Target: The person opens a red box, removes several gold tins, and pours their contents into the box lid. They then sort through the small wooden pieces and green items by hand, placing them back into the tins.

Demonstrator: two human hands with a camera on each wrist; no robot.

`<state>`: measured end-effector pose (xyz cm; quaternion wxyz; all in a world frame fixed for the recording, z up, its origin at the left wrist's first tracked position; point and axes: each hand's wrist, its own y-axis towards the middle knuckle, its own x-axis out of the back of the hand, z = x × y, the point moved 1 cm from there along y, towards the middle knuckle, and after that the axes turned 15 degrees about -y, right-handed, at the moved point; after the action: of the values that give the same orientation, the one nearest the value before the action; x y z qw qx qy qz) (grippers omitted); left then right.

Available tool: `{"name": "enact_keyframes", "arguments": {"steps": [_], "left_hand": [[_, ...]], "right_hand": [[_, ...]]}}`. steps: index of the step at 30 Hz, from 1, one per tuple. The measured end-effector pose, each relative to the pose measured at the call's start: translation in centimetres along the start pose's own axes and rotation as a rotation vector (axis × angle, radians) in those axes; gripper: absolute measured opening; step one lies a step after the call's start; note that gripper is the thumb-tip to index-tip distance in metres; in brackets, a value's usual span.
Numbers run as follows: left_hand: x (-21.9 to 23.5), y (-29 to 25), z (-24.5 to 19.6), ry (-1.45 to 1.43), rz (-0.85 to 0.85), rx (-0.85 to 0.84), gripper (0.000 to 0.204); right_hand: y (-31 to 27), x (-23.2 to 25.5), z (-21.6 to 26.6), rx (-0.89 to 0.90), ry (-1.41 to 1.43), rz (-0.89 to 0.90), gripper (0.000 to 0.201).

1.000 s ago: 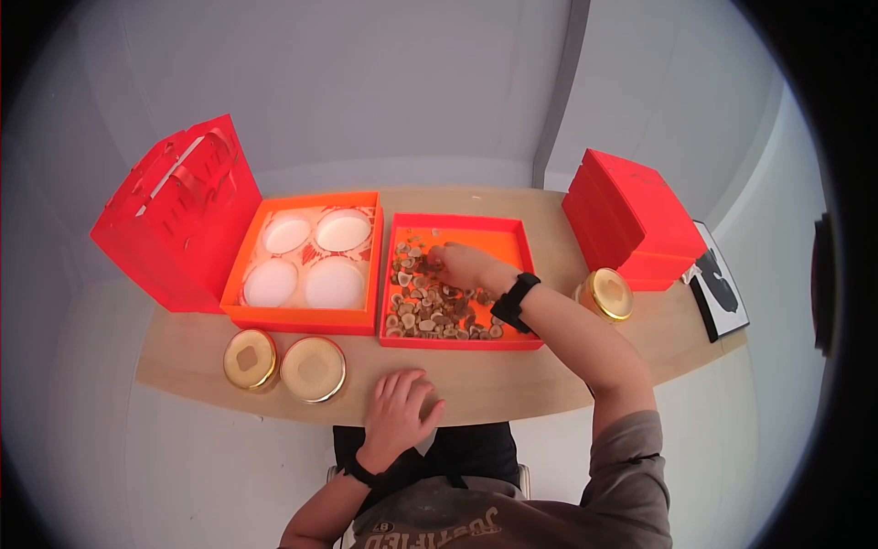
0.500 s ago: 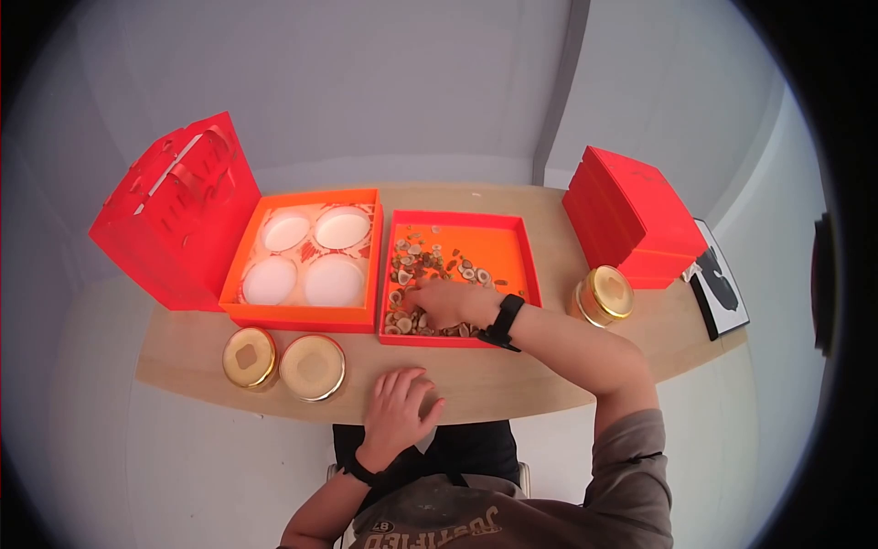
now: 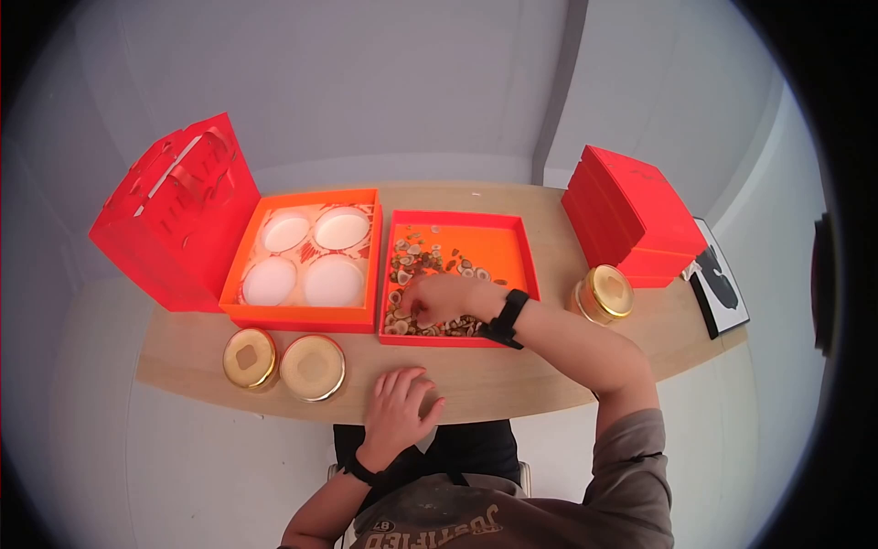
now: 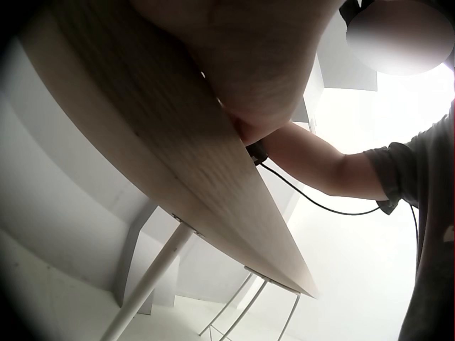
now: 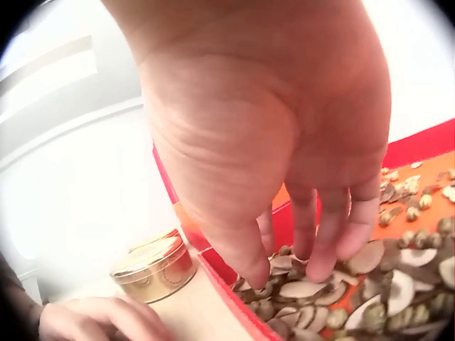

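My right hand is over the front left part of a shallow red tray with an orange floor. In the right wrist view its thumb and fingers point down at the pile of dried slices, pale with brown rims, the fingertips right among them and a gap between thumb and fingers. Small round brown pieces are mixed in with the slices. Flat on the front edge of the table, my left hand rests with fingers spread a little, near two gold-lidded jars.
A red-orange box with several round white recesses adjoins the tray, a red gift bag behind it. Gold-lidded jars stand front left; another jar stands right, before a red box. A framed picture lies at the right edge.
My right hand has moved from the middle of the pile toward the tray's front left, and some slices now lie shifted, baring more orange floor. The left hand has stayed in place.
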<state>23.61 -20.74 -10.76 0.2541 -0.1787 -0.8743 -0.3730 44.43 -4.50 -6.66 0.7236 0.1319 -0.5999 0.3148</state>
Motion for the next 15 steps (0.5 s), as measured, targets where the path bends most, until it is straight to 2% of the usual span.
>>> {"name": "enact_keyframes", "arguments": {"steps": [3, 7, 9, 10, 12, 13, 15], "left_hand": [[0.0, 0.0, 0.0, 0.008, 0.006, -0.003, 0.027], [0.1, 0.0, -0.1, 0.008, 0.003, 0.000, 0.027], [0.0, -0.1, 0.1, 0.007, 0.003, 0.002, 0.027], [0.0, -0.1, 0.1, 0.004, 0.004, 0.004, 0.027], [0.0, -0.1, 0.1, 0.002, 0.000, 0.002, 0.027], [0.0, -0.1, 0.0, 0.001, -0.003, 0.001, 0.027], [-0.1, -0.1, 0.2, -0.005, -0.008, 0.000, 0.027]], "right_hand": [[-0.5, -0.4, 2.6, 0.049, -0.060, -0.078, 0.045], [-0.5, 0.5, 2.2, 0.019, -0.182, -0.051, 0.043], [0.0, 0.8, 0.5, -0.088, -0.398, 0.137, 0.041], [-0.3, 1.1, -0.1, -0.087, -0.401, 0.138, 0.041], [-1.4, 2.1, -1.0, -0.279, -0.343, 0.128, 0.040], [-1.9, 2.7, -1.3, -0.279, -0.347, 0.131, 0.040], [-3.1, 3.8, -1.3, -0.371, -0.295, 0.233, 0.050]]}}
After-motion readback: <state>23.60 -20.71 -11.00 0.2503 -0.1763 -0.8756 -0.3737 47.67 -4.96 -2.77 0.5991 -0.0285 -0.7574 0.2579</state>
